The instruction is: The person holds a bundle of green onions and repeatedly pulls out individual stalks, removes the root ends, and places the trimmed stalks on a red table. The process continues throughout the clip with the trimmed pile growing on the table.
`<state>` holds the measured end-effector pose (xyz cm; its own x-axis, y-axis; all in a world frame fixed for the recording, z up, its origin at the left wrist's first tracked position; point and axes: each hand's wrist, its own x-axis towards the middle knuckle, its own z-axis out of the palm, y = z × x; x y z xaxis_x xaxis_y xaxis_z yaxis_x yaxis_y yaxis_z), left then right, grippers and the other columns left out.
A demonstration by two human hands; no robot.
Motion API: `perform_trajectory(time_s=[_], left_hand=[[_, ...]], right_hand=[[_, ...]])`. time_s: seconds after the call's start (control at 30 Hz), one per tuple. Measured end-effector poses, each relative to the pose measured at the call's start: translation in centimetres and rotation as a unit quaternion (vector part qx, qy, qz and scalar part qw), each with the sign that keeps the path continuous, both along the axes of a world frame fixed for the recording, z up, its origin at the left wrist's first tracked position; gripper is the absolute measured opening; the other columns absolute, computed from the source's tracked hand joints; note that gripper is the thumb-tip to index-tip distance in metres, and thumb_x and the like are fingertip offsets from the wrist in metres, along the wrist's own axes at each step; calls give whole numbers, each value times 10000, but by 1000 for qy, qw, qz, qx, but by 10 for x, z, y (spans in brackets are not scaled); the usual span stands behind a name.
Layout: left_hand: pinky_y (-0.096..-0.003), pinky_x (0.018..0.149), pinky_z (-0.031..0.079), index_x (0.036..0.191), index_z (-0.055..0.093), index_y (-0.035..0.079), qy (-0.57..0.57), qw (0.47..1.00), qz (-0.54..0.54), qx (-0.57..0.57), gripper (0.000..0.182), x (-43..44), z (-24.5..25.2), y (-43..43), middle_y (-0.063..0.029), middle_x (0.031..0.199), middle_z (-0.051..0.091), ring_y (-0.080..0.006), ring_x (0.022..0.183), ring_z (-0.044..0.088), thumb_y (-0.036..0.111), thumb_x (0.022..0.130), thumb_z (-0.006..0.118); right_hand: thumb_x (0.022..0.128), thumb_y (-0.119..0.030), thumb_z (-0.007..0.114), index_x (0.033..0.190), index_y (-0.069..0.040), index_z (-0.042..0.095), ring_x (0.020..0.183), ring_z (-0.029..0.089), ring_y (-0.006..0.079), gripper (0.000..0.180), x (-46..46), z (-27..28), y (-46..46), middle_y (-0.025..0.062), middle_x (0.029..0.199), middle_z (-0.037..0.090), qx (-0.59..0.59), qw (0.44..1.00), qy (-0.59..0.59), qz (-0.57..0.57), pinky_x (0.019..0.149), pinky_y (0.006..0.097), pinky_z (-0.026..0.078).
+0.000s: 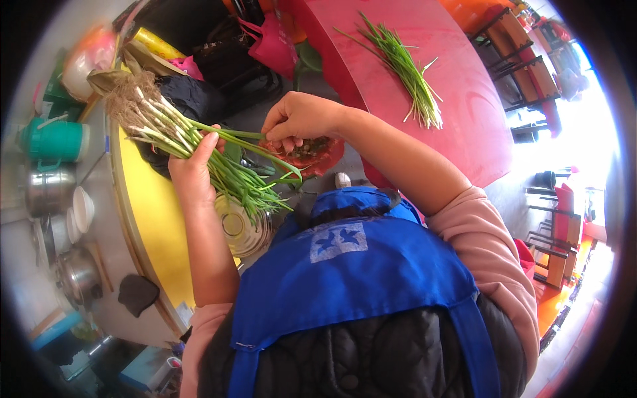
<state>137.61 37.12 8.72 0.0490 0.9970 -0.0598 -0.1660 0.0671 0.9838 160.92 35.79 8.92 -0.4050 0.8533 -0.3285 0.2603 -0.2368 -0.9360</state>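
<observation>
A bunch of scallions point(169, 124) with white stalks and tangled brown roots is gripped in my left hand point(194, 171). Its root ends point to the upper left and its green leaves droop to the lower right. My right hand point(301, 122) pinches the end of one green leaf that stretches from the bunch. Just beneath that hand, a container lined with a red plastic bag point(328, 156) holds scraps, partly hidden by the fingers. Another pile of scallions point(405, 74), thinner and with clean white ends, lies on the red-covered table point(463, 114) to the right.
On the left, a counter with a yellow front point(154, 214) carries a green jug point(54, 139), steel pots point(77, 273) and white bowls point(83, 206). Stacked clear bowls point(244, 231) sit below my left forearm. Wooden tables and stools point(552, 224) stand at far right.
</observation>
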Motion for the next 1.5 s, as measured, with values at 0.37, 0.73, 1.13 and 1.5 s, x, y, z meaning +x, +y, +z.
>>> perform_trajectory(time_s=[0.37, 0.73, 1.13, 1.5], left_hand=[[-292, 667, 518, 996, 630, -47, -36, 998, 53, -18, 214, 5, -15, -2, -144, 933, 693, -179, 749, 651, -31, 794, 701], [-274, 660, 504, 1051, 657, -35, -81, 983, 155, -57, 251, -29, -38, 23, -88, 926, 684, -149, 745, 624, 36, 818, 716], [-255, 631, 492, 1043, 676, -7, -91, 970, 200, -105, 241, -74, -52, 27, -36, 814, 644, -110, 691, 585, 63, 817, 727], [-277, 633, 487, 1083, 652, -11, -78, 956, 266, -95, 279, -127, -53, 18, -33, 768, 589, -130, 678, 558, 86, 833, 729]], right_hand=[[833, -197, 641, 1103, -36, 682, 747, 682, 164, 317, 34, -41, 3, 125, 875, 718, 41, 959, -277, 41, 647, 333, 525], [902, -83, 608, 1128, 55, 624, 530, 472, 42, 266, 55, -46, -38, 67, 860, 688, -144, 976, 155, 41, 502, 195, 394], [867, -120, 612, 954, -12, 692, 536, 540, 45, 160, 108, -29, -31, 25, 778, 692, -137, 985, -40, 96, 454, 196, 367], [864, -156, 655, 957, -18, 716, 682, 625, 82, 177, 104, -83, -24, 46, 738, 675, 100, 982, -158, -32, 575, 257, 485]])
